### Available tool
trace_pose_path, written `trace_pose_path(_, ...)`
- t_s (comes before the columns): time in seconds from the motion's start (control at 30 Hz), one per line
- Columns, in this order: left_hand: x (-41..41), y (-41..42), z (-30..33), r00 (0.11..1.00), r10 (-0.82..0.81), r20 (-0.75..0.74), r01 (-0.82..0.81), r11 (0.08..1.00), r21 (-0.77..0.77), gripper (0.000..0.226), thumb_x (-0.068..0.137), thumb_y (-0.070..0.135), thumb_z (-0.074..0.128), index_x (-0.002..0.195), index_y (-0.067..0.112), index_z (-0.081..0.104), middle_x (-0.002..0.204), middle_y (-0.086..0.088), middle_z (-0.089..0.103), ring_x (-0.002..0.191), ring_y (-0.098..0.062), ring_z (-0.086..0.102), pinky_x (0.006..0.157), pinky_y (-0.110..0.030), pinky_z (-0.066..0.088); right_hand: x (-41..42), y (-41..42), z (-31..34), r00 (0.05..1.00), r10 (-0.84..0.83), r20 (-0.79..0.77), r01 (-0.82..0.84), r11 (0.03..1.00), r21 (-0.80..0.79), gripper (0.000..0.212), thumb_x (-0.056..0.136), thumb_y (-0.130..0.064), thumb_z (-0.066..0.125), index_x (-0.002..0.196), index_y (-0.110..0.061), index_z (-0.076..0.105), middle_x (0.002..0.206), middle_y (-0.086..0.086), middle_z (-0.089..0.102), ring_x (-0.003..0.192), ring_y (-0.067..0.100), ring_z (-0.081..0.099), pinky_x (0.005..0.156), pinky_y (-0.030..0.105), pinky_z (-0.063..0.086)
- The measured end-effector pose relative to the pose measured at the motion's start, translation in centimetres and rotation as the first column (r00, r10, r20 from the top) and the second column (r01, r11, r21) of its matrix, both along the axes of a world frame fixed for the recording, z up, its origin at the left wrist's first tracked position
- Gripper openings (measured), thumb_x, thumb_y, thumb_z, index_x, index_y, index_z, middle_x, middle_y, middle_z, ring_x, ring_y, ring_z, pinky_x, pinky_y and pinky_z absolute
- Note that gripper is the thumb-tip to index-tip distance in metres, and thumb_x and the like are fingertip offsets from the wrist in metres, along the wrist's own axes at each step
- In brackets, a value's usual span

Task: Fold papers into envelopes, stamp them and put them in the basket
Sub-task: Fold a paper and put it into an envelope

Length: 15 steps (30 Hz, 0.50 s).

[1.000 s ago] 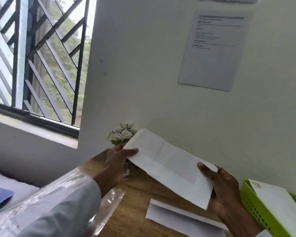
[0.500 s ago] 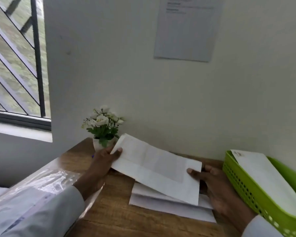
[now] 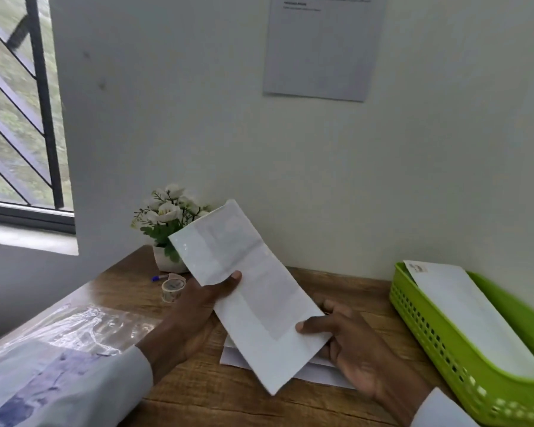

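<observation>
I hold a folded white paper tilted above the wooden table. My left hand grips its left edge, thumb on top. My right hand pinches its right edge with the thumb on the front and fingers behind. Under the paper lie more white sheets or envelopes, mostly hidden. At the right stands a green perforated basket with a white envelope lying in it.
A roll of clear tape and a blue pen lie beside a small white pot of flowers at the back left. A clear plastic sheet covers the table's left part. The wall stands close behind.
The paper has turned from lying nearly level across to pointing steeply up and away. My left hand slid down along its edge. The view dropped lower toward the table.
</observation>
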State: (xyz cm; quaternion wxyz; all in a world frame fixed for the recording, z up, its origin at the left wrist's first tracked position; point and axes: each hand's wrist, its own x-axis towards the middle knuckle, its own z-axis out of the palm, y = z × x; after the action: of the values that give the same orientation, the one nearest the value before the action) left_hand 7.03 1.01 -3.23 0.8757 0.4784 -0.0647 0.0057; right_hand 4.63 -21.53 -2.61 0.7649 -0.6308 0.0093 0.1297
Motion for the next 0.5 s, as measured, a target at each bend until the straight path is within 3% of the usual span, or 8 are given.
trace_pose_path(0.1,-0.2,0.3,0.3,1.000,-0.006,-0.004,0.006,0.995,0.104,0.042,0.077,0.010,0.069,0.118,0.006,0.061,0.116,-0.015,0.070,0.104,-0.033,0.068,0.090,-0.049,0.055,-0.8,0.2,0.5,0.985,0.168,-0.022,-0.170,0.981,-0.093,0.049,0.071,0.005,0.075,0.118,-0.003,0.064,0.113,0.017,0.072,0.106,0.036,0.068,0.086,0.048,0.056)
trace_pose_path(0.23,-0.7,0.3,0.6,0.995,-0.102,-0.021,0.104,0.960,0.261,0.038,0.079,0.008,0.069,0.117,0.004,0.064,0.115,-0.015,0.071,0.103,-0.033,0.069,0.086,-0.044,0.057,-1.2,0.3,0.9,0.967,0.255,0.004,-0.254,0.966,-0.044,0.046,0.076,0.003,0.075,0.120,-0.003,0.065,0.119,0.020,0.069,0.113,0.040,0.064,0.101,0.057,0.047)
trace_pose_path(0.37,-1.8,-0.1,1.2,0.961,-0.261,-0.088,0.266,0.798,0.541,0.032,0.080,0.008,0.072,0.113,0.008,0.068,0.108,-0.010,0.074,0.098,-0.026,0.071,0.085,-0.039,0.058,-1.2,0.5,1.0,0.978,0.192,0.085,-0.188,0.981,-0.050,0.041,0.077,-0.015,0.078,0.117,-0.005,0.069,0.117,0.019,0.070,0.112,0.038,0.065,0.099,0.052,0.049)
trace_pose_path(0.43,-2.1,-0.3,1.3,0.935,-0.326,-0.139,0.341,0.722,0.601,0.029,0.080,0.009,0.075,0.109,0.010,0.070,0.105,-0.008,0.075,0.095,-0.024,0.072,0.084,-0.037,0.058,-1.2,0.4,1.0,0.986,0.125,0.110,-0.120,0.991,-0.053,0.041,0.077,-0.016,0.078,0.116,-0.006,0.070,0.115,0.016,0.072,0.108,0.035,0.068,0.097,0.050,0.051)
trace_pose_path(0.5,-2.0,-0.4,1.2,0.926,-0.340,-0.166,0.364,0.681,0.635,0.038,0.076,0.015,0.081,0.111,0.008,0.070,0.109,-0.010,0.074,0.102,-0.027,0.070,0.094,-0.045,0.054,-1.2,0.4,0.9,0.989,0.079,0.125,-0.073,0.996,-0.051,0.040,0.077,-0.014,0.077,0.115,-0.004,0.070,0.114,0.014,0.073,0.106,0.033,0.069,0.097,0.051,0.052)
